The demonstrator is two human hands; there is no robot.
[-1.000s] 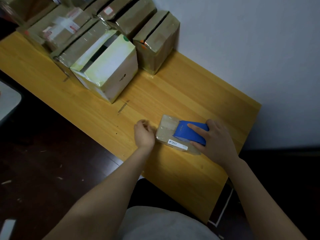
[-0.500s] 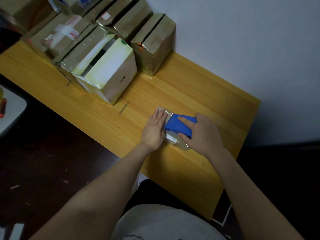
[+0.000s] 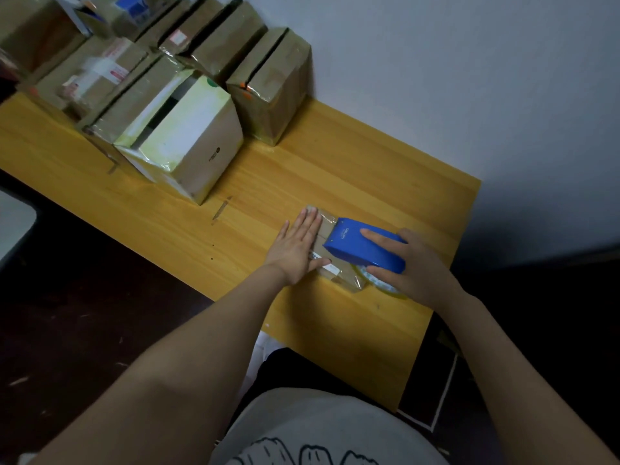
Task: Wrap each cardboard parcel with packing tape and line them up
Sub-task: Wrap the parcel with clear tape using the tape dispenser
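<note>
Cardboard parcel (image 3: pixel 344 278) lies long axis away from me. Left hand (image 3: pixel 298 245) flat, pinning its left side; right hand (image 3: pixel 411 268) grips tape dispenser (image 3: pixel 364 245) on its right.

glossy taped cardboard parcel (image 3: pixel 330 268), wood table (image 3: pixel 335 169)

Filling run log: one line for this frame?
step: taping; left hand: pressing flat on small brown cardboard parcel; right hand: gripping blue plastic tape dispenser atop parcel

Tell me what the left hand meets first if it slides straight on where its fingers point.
The left hand points past the small parcel over bare table, so probably the wall first, clear of the nearest brown box.
</note>
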